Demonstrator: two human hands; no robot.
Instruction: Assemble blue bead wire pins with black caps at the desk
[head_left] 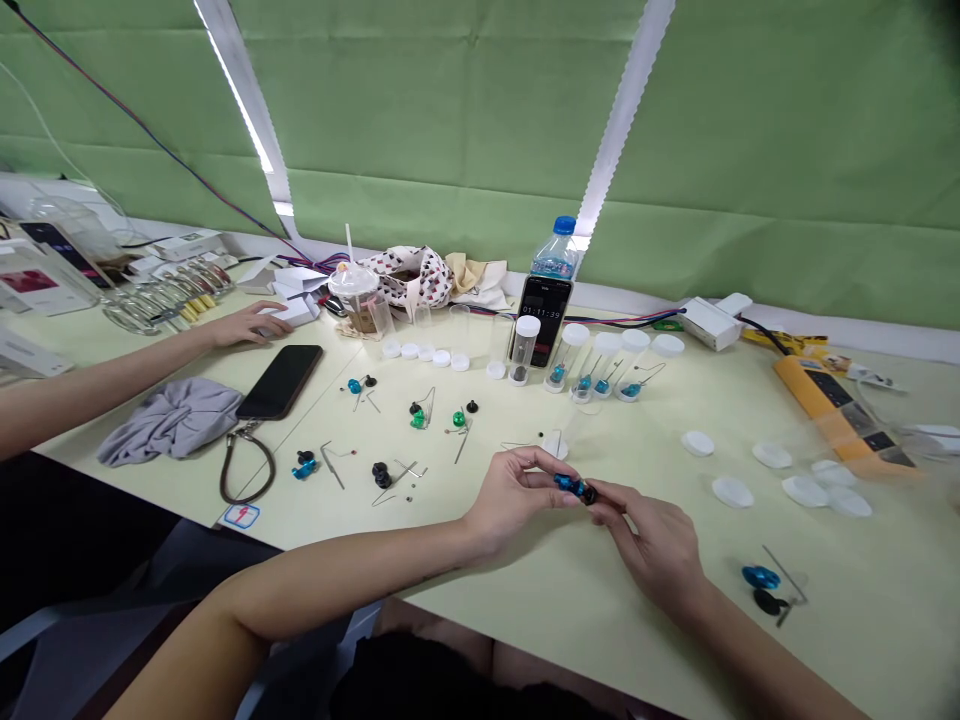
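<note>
My left hand (504,502) pinches the blue end of a small blue-and-black metal part (574,488) between thumb and fingers. On its black end, the fingertips of my right hand (654,535) are closed, so both hands grip the one piece above the table. Just behind it lie a thin wire-like piece and a white cap (555,445). To the left are loose sets with hex keys: black pieces (381,474), a green piece (459,419) and a blue piece (304,467). Another blue piece (760,577) rests at the right beside a black disc (769,601) and a hex key.
Clear tubes with white caps (576,335), several holding blue parts, stand behind my hands near a phone showing a timer (541,320). White caps (731,491) and an orange power strip (840,415) lie right. Another person's hand (251,323) rests at left, near a dark phone (281,382).
</note>
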